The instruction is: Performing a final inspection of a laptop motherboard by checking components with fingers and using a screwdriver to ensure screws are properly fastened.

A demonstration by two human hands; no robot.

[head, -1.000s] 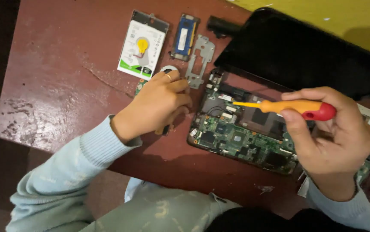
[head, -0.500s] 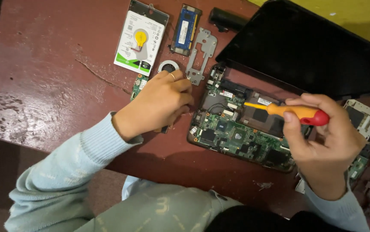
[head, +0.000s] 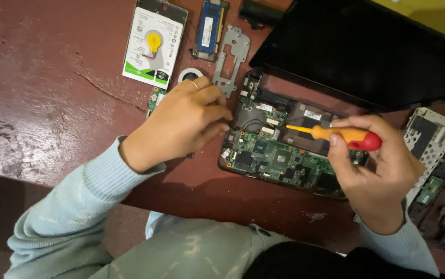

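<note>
Right hand (head: 375, 175) holds screwdriver (head: 336, 135) over motherboard (head: 279, 155); tip seemingly hovering.

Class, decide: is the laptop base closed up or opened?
Opened: the laptop base shows its bare green circuit board, with no cover over it.

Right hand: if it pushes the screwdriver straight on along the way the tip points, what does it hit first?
Probably the left hand. The screwdriver in the right hand points left across the open circuit board toward its fingertips; the tip's height above the board is unclear.

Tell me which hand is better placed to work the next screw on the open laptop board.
Right, probably: the right hand grips the orange-and-red screwdriver above the green laptop circuit board, while the left hand rests at its edge, holding no visible tool.
</note>
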